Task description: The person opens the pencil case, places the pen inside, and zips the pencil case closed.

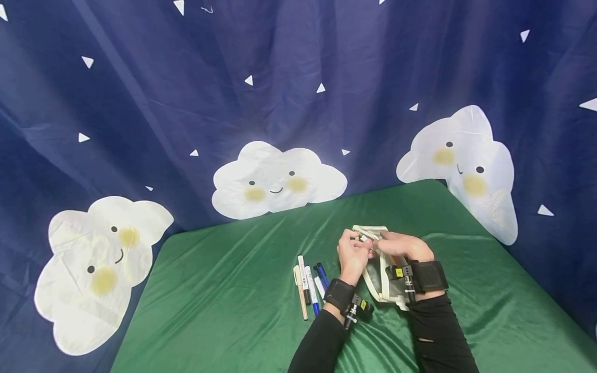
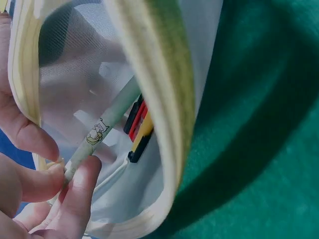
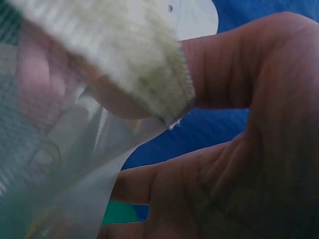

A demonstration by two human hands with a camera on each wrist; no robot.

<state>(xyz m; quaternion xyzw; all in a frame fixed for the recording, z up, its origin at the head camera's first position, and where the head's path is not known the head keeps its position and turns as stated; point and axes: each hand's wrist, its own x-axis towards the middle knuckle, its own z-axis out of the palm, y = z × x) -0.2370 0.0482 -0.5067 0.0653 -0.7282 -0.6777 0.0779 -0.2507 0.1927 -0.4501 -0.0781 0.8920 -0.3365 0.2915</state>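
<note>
In the head view, both hands are at a pencil pouch [image 1: 383,274] of see-through mesh with cream zipper trim. My left hand [image 1: 353,255] is at its far left end. In the left wrist view, fingertips of the left hand [image 2: 75,194] pinch the end of a pale green pen [image 2: 97,133] with a small cartoon print, its length lying within the pouch's opening. My right hand [image 1: 404,245] grips the pouch's edge; in the right wrist view its thumb [image 3: 219,74] passes behind the cream trim [image 3: 134,59], with other fingers below the clear film.
Several pens and markers lie left of the left wrist, among them a beige pen [image 1: 300,295] and a blue-capped white marker [image 1: 311,287]. Red, yellow and black items [image 2: 142,129] are inside the pouch. Green cloth [image 1: 224,300] covers the table; a blue curtain [image 1: 289,52] hangs behind.
</note>
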